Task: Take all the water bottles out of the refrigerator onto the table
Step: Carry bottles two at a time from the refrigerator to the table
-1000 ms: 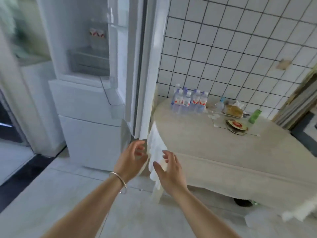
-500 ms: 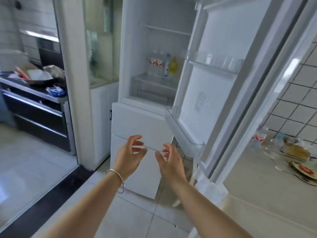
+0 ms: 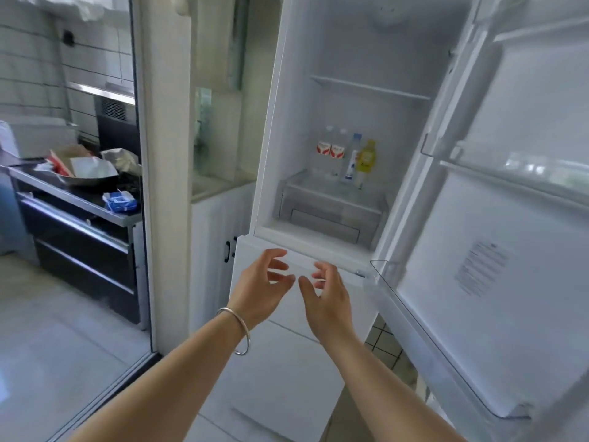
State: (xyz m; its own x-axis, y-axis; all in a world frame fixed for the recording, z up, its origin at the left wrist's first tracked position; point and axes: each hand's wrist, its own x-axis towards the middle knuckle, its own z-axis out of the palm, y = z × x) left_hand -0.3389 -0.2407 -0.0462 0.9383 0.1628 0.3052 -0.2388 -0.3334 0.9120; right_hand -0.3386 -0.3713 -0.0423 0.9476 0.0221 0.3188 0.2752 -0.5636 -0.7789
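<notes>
The white refrigerator (image 3: pixel 318 43) stands open in front of me. Deep on its lower shelf stand two clear water bottles with red labels (image 3: pixel 330 149), a taller bottle with a blue cap (image 3: pixel 351 159) and a yellow bottle (image 3: pixel 367 159). My left hand (image 3: pixel 263 287), a silver bangle on its wrist, and my right hand (image 3: pixel 328 298) hover side by side in front of the drawer below the open compartment. Both are empty, fingers spread and curled, well below and in front of the bottles. The table is out of view.
The open refrigerator door (image 3: pixel 510 250) with clear shelf rails fills the right side. A clear crisper drawer (image 3: pixel 331 207) sits under the bottle shelf. To the left, past a white pillar (image 3: pixel 165 154), a dark kitchen counter (image 3: pixel 79 202) holds clutter.
My view has swung left from the table to the open refrigerator and come closer. Both hands have stayed empty and risen toward the compartment.
</notes>
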